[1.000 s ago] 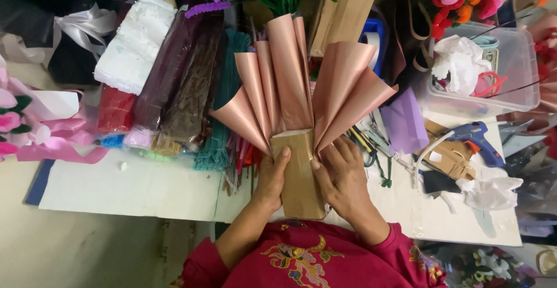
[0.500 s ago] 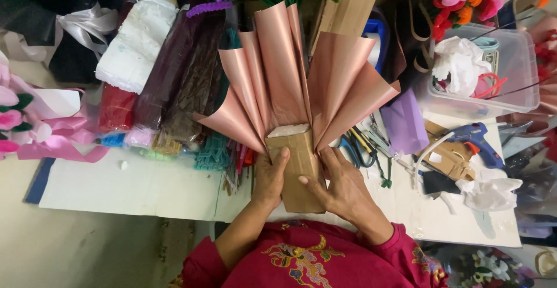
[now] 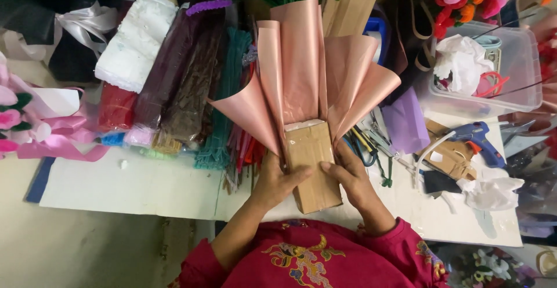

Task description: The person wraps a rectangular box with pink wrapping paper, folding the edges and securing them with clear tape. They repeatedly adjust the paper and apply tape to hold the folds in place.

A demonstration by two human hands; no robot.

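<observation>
Pink, satin-like wrapping sheets (image 3: 301,79) are fanned upward and outward from the top of a brown cardboard block (image 3: 313,163), which is held upright over the near edge of the white work table (image 3: 133,186). The block is gripped from both sides: the left hand (image 3: 278,180) is curled around its left edge with the thumb laid across the front, and the right hand (image 3: 351,180) is wrapped round its right edge, the fingers closed against the card. Held this way, the sheets appear to be pinned at the block's top so that the fan keeps its spread. Bundles of fuzzy stems (image 3: 174,85) are lined up far left, within reach. A blue glue gun (image 3: 476,140) is lying to the right, beside a clear plastic tub (image 3: 522,85).
</observation>
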